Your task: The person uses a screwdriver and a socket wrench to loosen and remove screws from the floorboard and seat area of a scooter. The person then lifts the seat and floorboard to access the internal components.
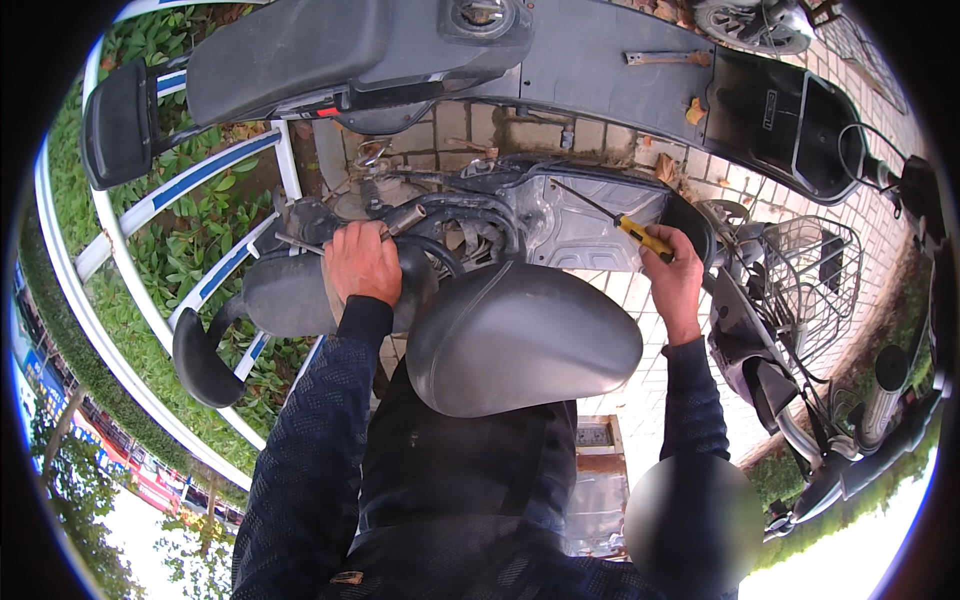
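Note:
My right hand (675,280) holds a yellow-and-black-handled screwdriver (640,235), its long shaft pointing up-left over the grey footboard (565,230) of an electric scooter. My left hand (365,265) is curled over the scooter's rear section, beside a black padded cushion (285,290); what its fingers grip is hidden. A metal tube (405,218) sticks out just right of that hand, with black cables (480,225) beyond it. A black saddle (520,340) lies tilted between my forearms, against my dark clothing.
Another grey scooter (610,70) stands across the top, a metal strip on its deck. A white railing with blue bars (180,195) borders plants at left. A wire basket (810,270) and handlebars (890,370) are at right. A metal box (595,490) sits low on the paving.

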A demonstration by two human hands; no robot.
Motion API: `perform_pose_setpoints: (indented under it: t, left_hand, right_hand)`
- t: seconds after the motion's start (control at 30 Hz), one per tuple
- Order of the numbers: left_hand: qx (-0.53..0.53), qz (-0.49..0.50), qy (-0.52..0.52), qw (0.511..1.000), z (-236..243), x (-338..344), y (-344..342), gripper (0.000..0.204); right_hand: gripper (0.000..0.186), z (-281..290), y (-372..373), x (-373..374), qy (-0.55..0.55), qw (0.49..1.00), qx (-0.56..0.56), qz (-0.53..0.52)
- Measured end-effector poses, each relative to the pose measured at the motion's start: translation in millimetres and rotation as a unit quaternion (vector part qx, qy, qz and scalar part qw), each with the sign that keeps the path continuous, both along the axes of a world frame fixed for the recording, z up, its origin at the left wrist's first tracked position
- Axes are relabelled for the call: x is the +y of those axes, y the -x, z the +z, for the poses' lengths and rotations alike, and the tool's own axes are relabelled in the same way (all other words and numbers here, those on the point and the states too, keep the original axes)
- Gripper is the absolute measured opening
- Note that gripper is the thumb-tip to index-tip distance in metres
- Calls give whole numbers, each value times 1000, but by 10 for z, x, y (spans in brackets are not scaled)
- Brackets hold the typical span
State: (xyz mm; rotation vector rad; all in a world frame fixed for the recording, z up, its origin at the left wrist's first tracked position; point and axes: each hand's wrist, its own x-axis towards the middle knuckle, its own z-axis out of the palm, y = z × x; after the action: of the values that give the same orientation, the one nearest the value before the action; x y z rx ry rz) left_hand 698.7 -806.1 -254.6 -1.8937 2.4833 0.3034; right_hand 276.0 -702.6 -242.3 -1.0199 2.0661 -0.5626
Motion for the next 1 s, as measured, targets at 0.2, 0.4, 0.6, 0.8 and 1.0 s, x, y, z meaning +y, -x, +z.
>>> perform_pose_setpoints:
  t: [0.2,0.4,0.6,0.8,1.0]
  left_hand:
    - [-14,6,-16,1000,27,7,9,15]
    - [2,-2,-3,1000,32,-7,15,15]
    - [9,-1,0,1000,54,-16,28,15]
    - [5,-2,-2,1000,59,-14,28,15]
    - [3,-4,-2,1000,44,-19,22,15]
  right_hand:
    - [26,-238,150,-169,65,892,-306,-326]
    - [28,-885,42,-730,93,890,-318,-314]
    - [38,-1005,54,-657,-19,992,70,-103]
    - [33,-937,49,-619,-53,992,-15,-112]
    - [40,-832,24,-522,-97,862,-392,-307]
